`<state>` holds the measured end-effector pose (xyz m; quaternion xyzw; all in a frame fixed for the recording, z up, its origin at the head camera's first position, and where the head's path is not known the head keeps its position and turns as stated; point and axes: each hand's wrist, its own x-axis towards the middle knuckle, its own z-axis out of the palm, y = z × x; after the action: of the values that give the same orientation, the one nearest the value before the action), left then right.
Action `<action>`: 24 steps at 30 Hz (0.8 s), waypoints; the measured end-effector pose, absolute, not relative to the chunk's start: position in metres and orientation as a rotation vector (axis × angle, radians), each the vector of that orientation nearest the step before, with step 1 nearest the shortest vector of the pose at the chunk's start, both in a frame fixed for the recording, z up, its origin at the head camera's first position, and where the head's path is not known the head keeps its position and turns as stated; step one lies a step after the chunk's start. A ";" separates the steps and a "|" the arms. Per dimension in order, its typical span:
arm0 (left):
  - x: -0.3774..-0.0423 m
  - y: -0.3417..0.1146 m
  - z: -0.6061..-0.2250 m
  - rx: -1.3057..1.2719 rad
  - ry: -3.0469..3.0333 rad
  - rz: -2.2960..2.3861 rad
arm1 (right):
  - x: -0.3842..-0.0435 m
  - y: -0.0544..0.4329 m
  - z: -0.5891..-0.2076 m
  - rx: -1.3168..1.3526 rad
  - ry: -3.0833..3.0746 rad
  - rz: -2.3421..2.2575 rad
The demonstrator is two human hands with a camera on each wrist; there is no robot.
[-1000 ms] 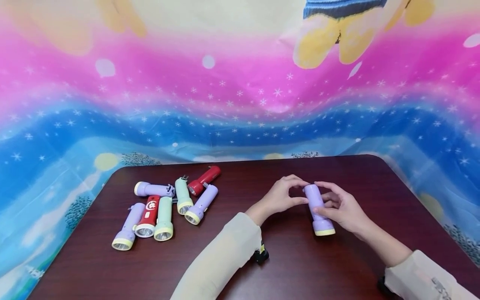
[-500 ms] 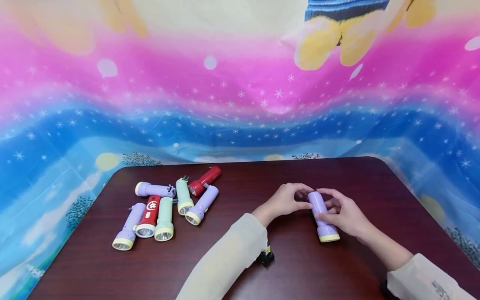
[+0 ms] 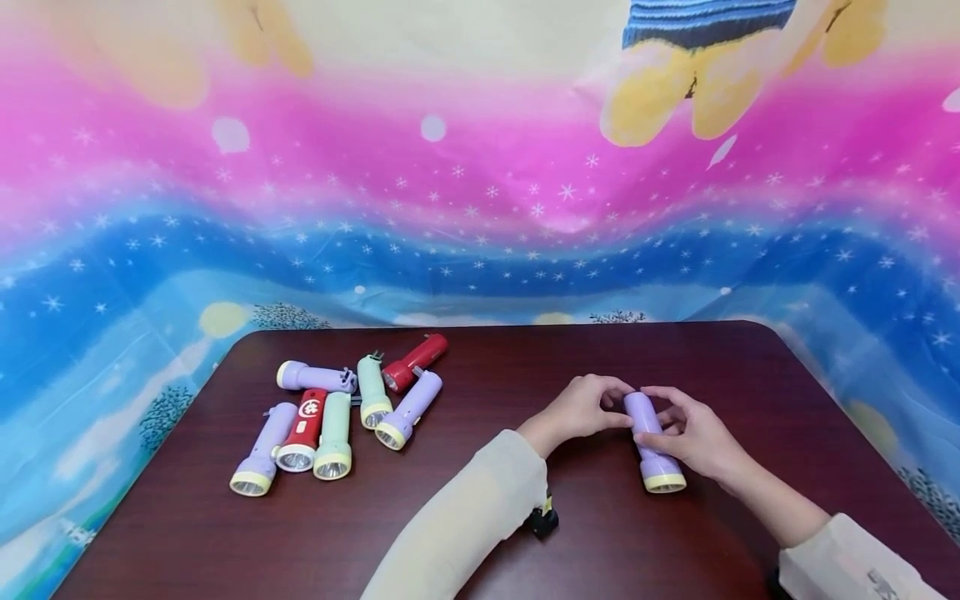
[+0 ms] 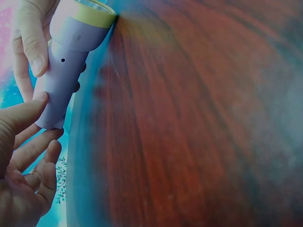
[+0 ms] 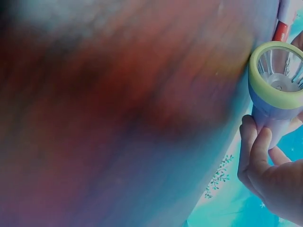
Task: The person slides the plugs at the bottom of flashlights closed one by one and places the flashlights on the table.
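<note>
A lavender flashlight (image 3: 651, 442) with a pale yellow rim is held between both hands on the right side of the table, its lens end toward the person. My right hand (image 3: 701, 433) grips the body from the right, thumb on the near side. From the left, my left hand (image 3: 581, 408) pinches the tail end between thumb and fingers. In the left wrist view, two dark studs and a small hole show on the flashlight's side (image 4: 64, 71). The right wrist view looks into its clear lens and reflector (image 5: 279, 75).
On the table's left side lie several flashlights: lavender ones (image 3: 262, 450) (image 3: 408, 408) (image 3: 318, 379), green ones (image 3: 334, 433) (image 3: 372, 392), and red ones (image 3: 303, 425) (image 3: 415, 362). A printed cloth (image 3: 480, 208) hangs behind the dark wooden table (image 3: 450, 517).
Both hands and the lavender flashlight have moved a little nearer the person and to the right. The head view has shifted slightly. The other flashlights lie as before.
</note>
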<state>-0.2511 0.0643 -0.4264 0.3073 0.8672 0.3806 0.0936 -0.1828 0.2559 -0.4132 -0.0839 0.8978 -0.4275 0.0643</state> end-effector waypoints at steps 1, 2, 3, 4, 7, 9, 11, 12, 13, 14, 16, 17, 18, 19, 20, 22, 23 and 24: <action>-0.251 0.064 -0.427 0.905 2.572 1.124 | -0.183 0.256 -0.414 -0.251 2.712 -1.285; -0.251 0.064 -0.428 0.899 2.571 1.117 | -0.183 0.255 -0.414 -0.252 2.714 -1.279; -0.251 0.064 -0.428 0.896 2.571 1.113 | -0.183 0.255 -0.414 -0.254 2.716 -1.274; -0.251 0.064 -0.429 0.892 2.569 1.112 | -0.184 0.255 -0.415 -0.257 2.720 -1.267; -0.251 0.064 -0.429 0.887 2.578 1.098 | -0.186 0.254 -0.414 -0.266 2.733 -1.252; -0.251 0.064 -0.429 0.883 2.580 1.092 | -0.186 0.253 -0.415 -0.269 2.743 -1.238; -0.252 0.063 -0.428 0.879 2.576 1.087 | -0.187 0.252 -0.414 -0.271 2.749 -1.222; -0.252 0.063 -0.428 0.875 2.571 1.084 | -0.187 0.252 -0.414 -0.271 2.749 -1.215; -0.252 0.062 -0.428 0.871 2.567 1.081 | -0.188 0.251 -0.414 -0.273 2.748 -1.208; -0.253 0.062 -0.429 0.867 2.561 1.081 | -0.188 0.251 -0.414 -0.274 2.745 -1.203; -0.253 0.061 -0.430 0.855 2.551 1.085 | -0.188 0.250 -0.415 -0.277 2.743 -1.193; -0.253 0.061 -0.430 0.850 2.546 1.090 | -0.188 0.250 -0.415 -0.278 2.742 -1.189; -0.253 0.061 -0.431 0.843 2.540 1.098 | -0.188 0.250 -0.415 -0.279 2.746 -1.181; -0.254 0.061 -0.431 0.838 2.536 1.105 | -0.189 0.250 -0.415 -0.283 2.754 -1.168; -0.254 0.062 -0.431 0.833 2.531 1.112 | -0.189 0.250 -0.415 -0.287 2.761 -1.156; -0.254 0.062 -0.431 0.821 2.522 1.123 | -0.189 0.250 -0.414 -0.298 2.778 -1.123; -0.254 0.062 -0.431 0.815 2.515 1.128 | -0.190 0.250 -0.413 -0.304 2.783 -1.108; -0.253 0.063 -0.430 0.808 2.512 1.129 | -0.190 0.251 -0.413 -0.315 2.789 -1.093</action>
<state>-0.2535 0.0625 -0.4303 0.2788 0.8672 0.3898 0.1354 -0.1897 0.2506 -0.4129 -0.1042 0.9240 -0.3622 0.0648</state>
